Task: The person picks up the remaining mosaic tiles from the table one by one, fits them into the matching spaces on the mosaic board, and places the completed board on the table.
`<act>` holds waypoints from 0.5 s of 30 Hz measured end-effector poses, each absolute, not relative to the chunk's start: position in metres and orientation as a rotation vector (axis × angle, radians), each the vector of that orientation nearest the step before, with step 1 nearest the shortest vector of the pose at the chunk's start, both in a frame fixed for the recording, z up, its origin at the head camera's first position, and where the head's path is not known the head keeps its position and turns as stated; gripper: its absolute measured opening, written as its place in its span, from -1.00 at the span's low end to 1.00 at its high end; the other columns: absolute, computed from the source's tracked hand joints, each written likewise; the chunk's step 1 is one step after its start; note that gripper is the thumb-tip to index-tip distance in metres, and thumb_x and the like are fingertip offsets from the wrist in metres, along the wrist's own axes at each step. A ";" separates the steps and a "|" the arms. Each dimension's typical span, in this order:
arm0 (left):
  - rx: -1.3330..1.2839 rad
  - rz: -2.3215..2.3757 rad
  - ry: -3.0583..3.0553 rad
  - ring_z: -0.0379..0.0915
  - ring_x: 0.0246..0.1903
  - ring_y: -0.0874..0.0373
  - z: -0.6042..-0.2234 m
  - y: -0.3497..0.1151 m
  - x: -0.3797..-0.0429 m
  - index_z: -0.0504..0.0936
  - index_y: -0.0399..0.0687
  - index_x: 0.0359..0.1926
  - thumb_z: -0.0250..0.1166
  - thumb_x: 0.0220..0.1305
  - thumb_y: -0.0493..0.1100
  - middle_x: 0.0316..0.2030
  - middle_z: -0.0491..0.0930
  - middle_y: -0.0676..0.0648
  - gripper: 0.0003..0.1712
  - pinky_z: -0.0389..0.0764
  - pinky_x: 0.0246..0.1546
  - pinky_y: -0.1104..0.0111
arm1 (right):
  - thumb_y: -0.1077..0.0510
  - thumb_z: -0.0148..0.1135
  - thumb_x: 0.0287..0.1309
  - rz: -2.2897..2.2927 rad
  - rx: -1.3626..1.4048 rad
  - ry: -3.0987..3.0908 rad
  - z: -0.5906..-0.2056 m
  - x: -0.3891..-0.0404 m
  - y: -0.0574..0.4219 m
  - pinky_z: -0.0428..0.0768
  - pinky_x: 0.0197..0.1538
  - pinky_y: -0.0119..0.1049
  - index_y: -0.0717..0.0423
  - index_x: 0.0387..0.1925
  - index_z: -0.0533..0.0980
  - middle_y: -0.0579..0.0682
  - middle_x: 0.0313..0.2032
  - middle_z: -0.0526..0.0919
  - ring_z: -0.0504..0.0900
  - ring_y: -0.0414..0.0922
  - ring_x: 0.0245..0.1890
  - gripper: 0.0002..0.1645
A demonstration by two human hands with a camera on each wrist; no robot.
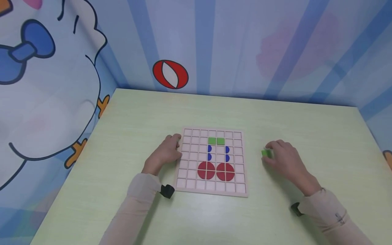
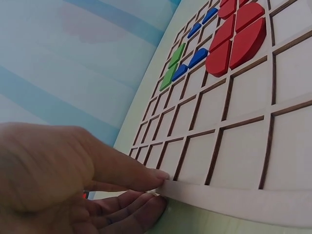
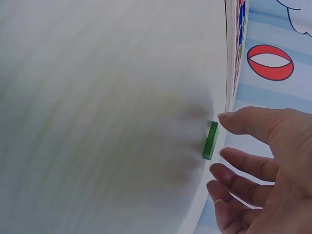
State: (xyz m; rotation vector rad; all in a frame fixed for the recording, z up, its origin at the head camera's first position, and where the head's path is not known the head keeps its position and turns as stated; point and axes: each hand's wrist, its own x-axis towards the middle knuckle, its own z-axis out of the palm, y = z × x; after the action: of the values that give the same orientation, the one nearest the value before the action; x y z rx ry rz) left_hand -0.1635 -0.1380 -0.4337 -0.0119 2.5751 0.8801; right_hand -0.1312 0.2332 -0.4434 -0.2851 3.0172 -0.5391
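A square pale board (image 1: pixel 191 184) with a raised grid lies on the table, holding green squares (image 1: pixel 216 141), blue half-rounds (image 1: pixel 209 157) and red quarter-rounds (image 1: pixel 225 172) that form two discs. My left hand (image 1: pixel 165 151) rests at the board's left edge, its thumb tip on the rim and its fingers loosely bent beside it. To the right of the board, my right hand (image 1: pixel 284 160) is at a small green block (image 3: pixel 210 140). In the right wrist view, thumb and fingers are spread around the block, with gaps showing between them.
The pale green table (image 1: pixel 147 112) meets a blue striped wall (image 1: pixel 232 51) along its far edge. A red ball (image 1: pixel 170 74) is printed on that wall. Large cartoon figures cover the left wall (image 1: pixel 52 112). A black wrist camera (image 1: pixel 167 191) is at the left sleeve.
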 end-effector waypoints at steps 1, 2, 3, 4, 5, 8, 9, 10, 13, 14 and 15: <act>-0.016 0.877 2.572 0.30 -0.19 0.04 -0.433 -0.138 -0.164 0.16 -0.12 0.38 0.16 0.13 -0.37 -0.09 0.31 -0.12 -0.23 0.37 -0.28 0.31 | 0.13 0.30 0.09 -0.531 -0.281 3.017 -0.443 -0.131 0.233 0.37 0.05 0.16 0.33 -0.03 0.50 0.32 -0.02 0.53 0.47 0.24 -0.01 -0.54; -0.019 0.873 2.569 0.30 -0.18 0.04 -0.433 -0.138 -0.164 0.16 -0.12 0.38 0.16 0.13 -0.37 -0.09 0.32 -0.11 -0.23 0.37 -0.28 0.31 | 0.12 0.30 0.08 -0.523 -0.277 3.018 -0.443 -0.131 0.234 0.38 0.05 0.16 0.33 -0.03 0.50 0.32 -0.02 0.53 0.47 0.24 -0.01 -0.54; -0.019 0.868 2.569 0.30 -0.18 0.05 -0.433 -0.138 -0.164 0.16 -0.12 0.38 0.16 0.13 -0.37 -0.09 0.32 -0.11 -0.23 0.37 -0.28 0.31 | 0.12 0.31 0.08 -0.514 -0.272 3.018 -0.443 -0.131 0.235 0.38 0.04 0.16 0.33 -0.03 0.50 0.32 -0.02 0.53 0.47 0.24 -0.02 -0.54; -0.021 0.865 2.566 0.30 -0.18 0.04 -0.432 -0.138 -0.164 0.16 -0.11 0.38 0.17 0.13 -0.36 -0.09 0.32 -0.11 -0.23 0.37 -0.27 0.31 | 0.11 0.31 0.08 -0.504 -0.269 3.018 -0.442 -0.131 0.235 0.38 0.03 0.16 0.33 -0.04 0.50 0.32 -0.03 0.53 0.47 0.24 -0.03 -0.54; -0.022 0.859 2.566 0.30 -0.18 0.05 -0.432 -0.138 -0.164 0.16 -0.11 0.38 0.17 0.13 -0.36 -0.09 0.32 -0.11 -0.23 0.37 -0.27 0.31 | 0.10 0.32 0.08 -0.494 -0.269 3.019 -0.442 -0.131 0.236 0.38 0.03 0.16 0.33 -0.04 0.50 0.32 -0.03 0.52 0.47 0.24 -0.04 -0.53; -0.023 0.846 2.566 0.31 -0.18 0.05 -0.433 -0.138 -0.165 0.15 -0.11 0.38 0.17 0.12 -0.35 -0.08 0.32 -0.11 -0.23 0.37 -0.27 0.31 | 0.10 0.32 0.08 -0.481 -0.275 3.017 -0.442 -0.131 0.238 0.39 0.02 0.15 0.32 -0.04 0.50 0.32 -0.03 0.52 0.47 0.24 -0.05 -0.53; -0.022 0.845 2.566 0.31 -0.18 0.05 -0.433 -0.138 -0.165 0.15 -0.11 0.38 0.17 0.12 -0.35 -0.08 0.32 -0.11 -0.23 0.37 -0.27 0.31 | 0.10 0.32 0.08 -0.483 -0.280 3.013 -0.442 -0.131 0.239 0.38 0.02 0.15 0.32 -0.04 0.51 0.32 -0.03 0.51 0.47 0.23 -0.05 -0.53; -0.022 0.845 2.566 0.31 -0.18 0.04 -0.433 -0.138 -0.165 0.15 -0.11 0.38 0.17 0.12 -0.35 -0.08 0.32 -0.11 -0.23 0.37 -0.27 0.31 | 0.10 0.32 0.08 -0.482 -0.285 3.010 -0.442 -0.131 0.240 0.38 0.02 0.15 0.31 -0.04 0.51 0.33 -0.03 0.51 0.47 0.24 -0.05 -0.54; -0.015 0.845 2.567 0.31 -0.18 0.05 -0.434 -0.138 -0.166 0.15 -0.12 0.38 0.17 0.11 -0.35 -0.08 0.32 -0.11 -0.22 0.37 -0.27 0.31 | 0.10 0.32 0.08 -0.484 -0.289 3.000 -0.442 -0.131 0.241 0.38 0.03 0.16 0.32 -0.04 0.52 0.33 -0.03 0.51 0.47 0.24 -0.04 -0.54; -0.015 0.844 2.567 0.31 -0.18 0.05 -0.434 -0.139 -0.166 0.15 -0.12 0.38 0.17 0.11 -0.35 -0.08 0.32 -0.11 -0.22 0.37 -0.26 0.31 | 0.10 0.32 0.08 -0.486 -0.287 2.996 -0.442 -0.131 0.242 0.37 0.04 0.16 0.32 -0.05 0.52 0.33 -0.03 0.51 0.47 0.24 -0.04 -0.54; -0.016 0.844 2.566 0.31 -0.18 0.05 -0.434 -0.139 -0.166 0.15 -0.12 0.38 0.17 0.11 -0.35 -0.08 0.32 -0.11 -0.22 0.37 -0.26 0.31 | 0.10 0.32 0.08 -0.487 -0.285 2.991 -0.442 -0.131 0.242 0.37 0.04 0.16 0.32 -0.05 0.52 0.33 -0.03 0.52 0.47 0.24 -0.04 -0.54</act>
State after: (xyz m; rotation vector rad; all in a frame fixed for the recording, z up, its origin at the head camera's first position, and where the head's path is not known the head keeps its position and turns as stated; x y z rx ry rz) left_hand -0.1658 -0.1385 -0.4336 -0.0157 2.5663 0.8437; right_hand -0.1310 0.2421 -0.4418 -0.2849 2.9913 -0.4872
